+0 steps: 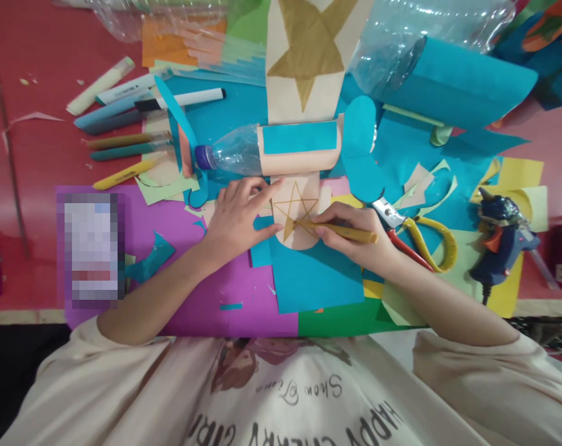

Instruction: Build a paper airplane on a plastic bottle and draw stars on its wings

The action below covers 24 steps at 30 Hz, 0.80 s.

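My right hand [355, 232] grips a gold marker [350, 233], its tip on a star outline drawn on a cream paper piece [302, 238] with a rounded lower end. The star's lower left point is coloured gold. My left hand [241, 214] lies with fingers spread, thumb and index finger touching the left side of the cream paper. Just above lies a plastic bottle [237, 148] with a purple cap, wrapped in cream and blue paper. Beyond it is cream paper bearing a large gold star [311, 49]. Blue paper [318, 285] lies beneath the drawing.
Several markers [122, 139] lie at the left, above a blurred rectangular object [92, 248]. Yellow-and-red-handled scissors [415, 238] rest right of my right hand, and a blue glue gun [501, 241] lies farther right. Rolled blue paper [476, 87] and paper scraps surround the work.
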Available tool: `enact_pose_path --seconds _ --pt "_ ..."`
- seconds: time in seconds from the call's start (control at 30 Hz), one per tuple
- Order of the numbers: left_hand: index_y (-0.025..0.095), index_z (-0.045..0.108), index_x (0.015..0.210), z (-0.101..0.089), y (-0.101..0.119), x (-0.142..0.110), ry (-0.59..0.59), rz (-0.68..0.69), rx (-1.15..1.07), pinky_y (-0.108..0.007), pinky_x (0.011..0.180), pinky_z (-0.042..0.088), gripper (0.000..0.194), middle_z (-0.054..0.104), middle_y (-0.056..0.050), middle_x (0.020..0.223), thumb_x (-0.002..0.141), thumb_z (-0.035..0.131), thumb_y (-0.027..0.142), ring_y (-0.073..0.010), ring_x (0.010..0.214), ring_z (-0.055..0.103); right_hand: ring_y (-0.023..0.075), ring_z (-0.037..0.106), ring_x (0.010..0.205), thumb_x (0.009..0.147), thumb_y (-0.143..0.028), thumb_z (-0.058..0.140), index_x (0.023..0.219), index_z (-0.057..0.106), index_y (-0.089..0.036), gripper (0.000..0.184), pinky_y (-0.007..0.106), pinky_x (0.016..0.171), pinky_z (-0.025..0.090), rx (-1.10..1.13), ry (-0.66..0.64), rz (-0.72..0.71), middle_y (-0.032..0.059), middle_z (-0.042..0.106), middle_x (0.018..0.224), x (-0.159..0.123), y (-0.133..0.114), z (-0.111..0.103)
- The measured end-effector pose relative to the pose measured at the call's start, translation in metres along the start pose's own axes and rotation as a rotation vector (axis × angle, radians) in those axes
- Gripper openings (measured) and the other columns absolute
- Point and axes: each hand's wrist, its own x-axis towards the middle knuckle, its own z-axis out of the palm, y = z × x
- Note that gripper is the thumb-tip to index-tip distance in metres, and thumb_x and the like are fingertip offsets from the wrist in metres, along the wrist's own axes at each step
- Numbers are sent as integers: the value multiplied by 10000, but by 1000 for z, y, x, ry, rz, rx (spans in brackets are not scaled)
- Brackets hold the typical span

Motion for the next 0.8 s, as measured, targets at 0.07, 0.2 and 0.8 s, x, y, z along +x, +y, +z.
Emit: enact_pose_path --seconds 0.07,0.2,0.8 --pt "272 427 1470 -1 0 0 -9 6 4 -408 905 368 687 543 -108 1226 874 596 571 -295 1102 477 132 640 634 864 -283 609 821 628 -188 107 233 562 503 6 2 -19 34 718 769 0 0 0" --pt "262 412 1478 -1 0 0 -15 5 9 -403 900 369 698 542 -113 1228 870 625 530 -297 1111 477 132 632 622 856 -258 600 787 617 -190 98 232 555 495 5 -22 -10 26 700 729 0 -1 -1" --pt "283 443 1458 0 0 0 -5 0 -21 -404 904 373 662 539 -102 1208 889 555 603 -290 1102 476 127 602 593 846 -272 597 779 611 -191 106 233 525 462 -12 -13 16 20 683 709 -1 -1 -1"
